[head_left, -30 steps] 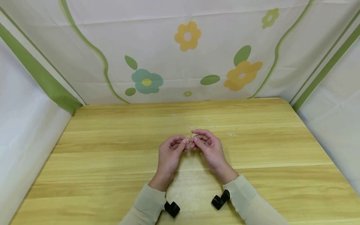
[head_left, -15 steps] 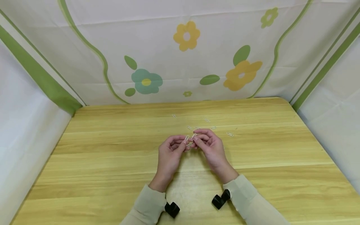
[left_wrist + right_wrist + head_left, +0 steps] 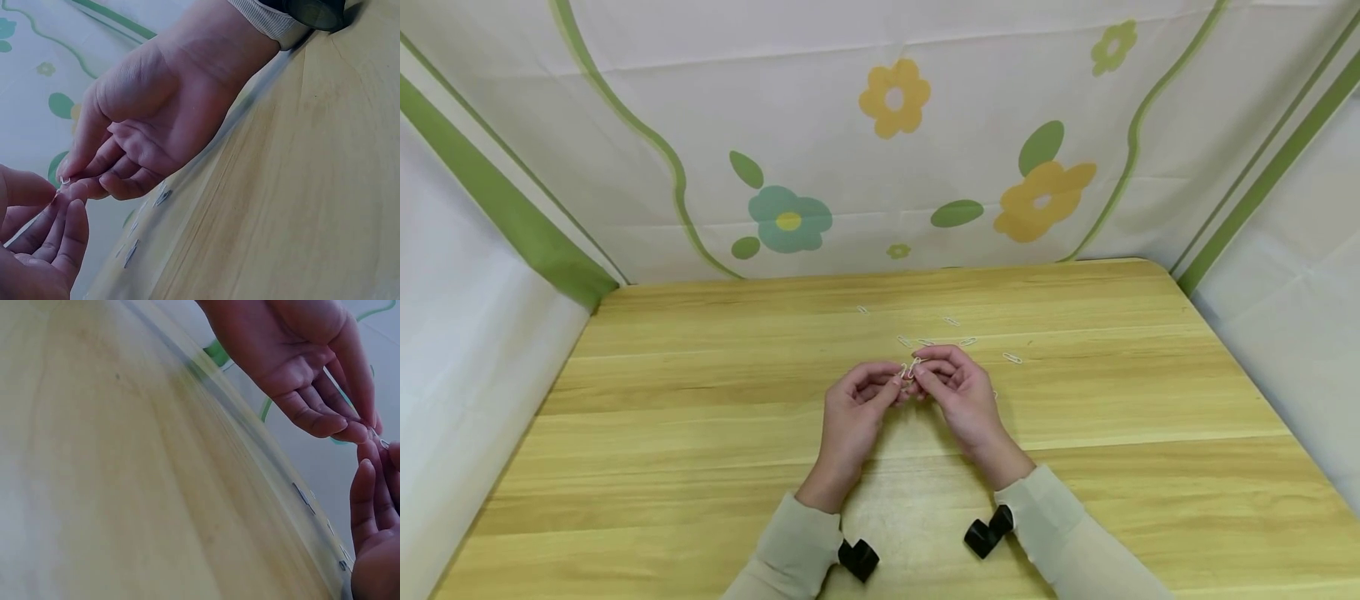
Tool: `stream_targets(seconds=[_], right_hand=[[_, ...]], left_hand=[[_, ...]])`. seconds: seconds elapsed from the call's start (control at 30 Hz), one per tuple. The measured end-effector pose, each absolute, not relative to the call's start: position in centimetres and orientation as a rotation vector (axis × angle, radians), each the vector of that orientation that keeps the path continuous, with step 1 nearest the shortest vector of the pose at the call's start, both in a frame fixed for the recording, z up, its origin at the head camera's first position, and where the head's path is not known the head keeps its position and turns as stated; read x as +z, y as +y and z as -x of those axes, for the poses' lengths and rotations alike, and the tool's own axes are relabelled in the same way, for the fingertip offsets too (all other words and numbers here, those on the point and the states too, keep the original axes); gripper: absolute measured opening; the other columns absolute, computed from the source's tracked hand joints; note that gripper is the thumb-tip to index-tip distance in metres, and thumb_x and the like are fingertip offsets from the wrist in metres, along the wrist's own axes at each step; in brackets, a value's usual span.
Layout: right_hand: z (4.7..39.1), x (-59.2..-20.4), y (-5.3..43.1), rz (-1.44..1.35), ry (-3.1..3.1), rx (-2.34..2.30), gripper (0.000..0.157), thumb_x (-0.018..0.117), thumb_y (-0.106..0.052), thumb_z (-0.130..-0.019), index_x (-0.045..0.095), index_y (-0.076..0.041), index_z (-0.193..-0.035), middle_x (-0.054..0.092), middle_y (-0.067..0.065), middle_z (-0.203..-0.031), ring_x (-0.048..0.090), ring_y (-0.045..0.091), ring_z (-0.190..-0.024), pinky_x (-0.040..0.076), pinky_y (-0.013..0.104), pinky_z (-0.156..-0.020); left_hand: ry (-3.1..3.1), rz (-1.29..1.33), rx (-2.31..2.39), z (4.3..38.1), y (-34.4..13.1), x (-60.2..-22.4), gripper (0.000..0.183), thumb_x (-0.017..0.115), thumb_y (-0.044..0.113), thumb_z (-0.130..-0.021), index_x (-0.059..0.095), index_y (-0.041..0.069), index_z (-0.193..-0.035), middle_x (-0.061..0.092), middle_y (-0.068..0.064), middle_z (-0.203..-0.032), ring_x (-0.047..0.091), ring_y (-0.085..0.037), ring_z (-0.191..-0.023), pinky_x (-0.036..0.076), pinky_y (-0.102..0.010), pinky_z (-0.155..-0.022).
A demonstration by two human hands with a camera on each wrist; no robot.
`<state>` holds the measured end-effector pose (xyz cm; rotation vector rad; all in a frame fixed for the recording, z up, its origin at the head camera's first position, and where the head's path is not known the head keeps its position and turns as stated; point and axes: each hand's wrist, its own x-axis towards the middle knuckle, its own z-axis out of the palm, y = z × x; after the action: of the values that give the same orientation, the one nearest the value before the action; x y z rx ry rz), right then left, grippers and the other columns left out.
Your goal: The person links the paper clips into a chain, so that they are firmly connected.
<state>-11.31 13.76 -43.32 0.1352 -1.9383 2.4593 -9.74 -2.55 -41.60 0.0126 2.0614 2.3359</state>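
Observation:
White paper clips are pinched between the fingertips of both hands, near the middle of the table. My left hand [image 3: 853, 412] holds one paper clip [image 3: 903, 370] upright between thumb and forefinger. Another paper clip [image 3: 914, 367] is in my right hand [image 3: 961, 402], pinched the same way. The two clips meet at their ends in the head view; whether they are linked I cannot tell. In the left wrist view a small white clip loop [image 3: 65, 181] shows at the right hand's fingertips. A clip loop [image 3: 384, 444] also shows between the fingertips in the right wrist view.
Several loose paper clips lie beyond the hands, among them one clip [image 3: 1012, 358] to the right and one clip [image 3: 862, 309] farther back. The wooden table [image 3: 662, 433] ends at a flowered curtain [image 3: 820, 100]. Black wrist cameras sit at both cuffs.
The two held clips, apart a second ago, have come together so that their ends overlap. Both hands stay in nearly the same place; the loose clips lie as before.

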Motion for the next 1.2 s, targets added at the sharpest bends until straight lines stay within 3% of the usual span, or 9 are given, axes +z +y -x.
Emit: stream_targets(seconds=[0.37,0.63,1.0,1.2], right_hand=[[11.44,-43.22,14.1,-0.116,-2.009,2.399,0.027,0.068,0.002,-0.102,0.062,0.01,-0.128,0.078,-0.005,-0.096,0.074,0.012,-0.083,0.061,0.025,-0.076],[11.55,-43.05,14.28,-0.113,-2.072,2.34,0.025,0.07,0.002,-0.1,0.065,0.01,-0.124,0.076,-0.004,-0.098,0.075,0.013,-0.086,0.062,0.026,-0.079],[11.6,-43.37,14.53,-0.202,-2.143,2.24,0.022,0.07,0.002,-0.1,0.067,0.01,-0.12,0.073,-0.003,-0.097,0.072,0.013,-0.085,0.064,0.028,-0.081],[11.62,-43.43,14.59,-0.22,-2.169,2.168,0.019,0.072,0.001,-0.1,0.07,0.007,-0.117,0.074,0.012,-0.099,0.072,0.016,-0.085,0.064,0.026,-0.081]], left_hand=[[2.125,-0.04,2.315,9.73,-2.54,-41.86,0.027,0.074,-0.005,-0.097,0.072,-0.002,-0.124,0.076,-0.027,-0.108,0.077,-0.016,-0.085,0.067,-0.037,-0.085],[2.118,0.0,2.318,9.78,-2.42,-41.92,0.017,0.073,-0.005,-0.099,0.076,-0.007,-0.116,0.076,-0.028,-0.107,0.077,-0.019,-0.085,0.067,-0.035,-0.084],[2.19,0.063,2.263,9.73,-2.21,-41.88,0.015,0.074,-0.001,-0.099,0.077,-0.004,-0.113,0.076,-0.025,-0.102,0.075,-0.018,-0.079,0.067,-0.034,-0.079],[2.234,0.064,2.213,9.65,-2.2,-42.02,0.014,0.075,0.001,-0.099,0.078,-0.003,-0.112,0.077,-0.023,-0.101,0.077,-0.024,-0.08,0.065,-0.03,-0.074]])
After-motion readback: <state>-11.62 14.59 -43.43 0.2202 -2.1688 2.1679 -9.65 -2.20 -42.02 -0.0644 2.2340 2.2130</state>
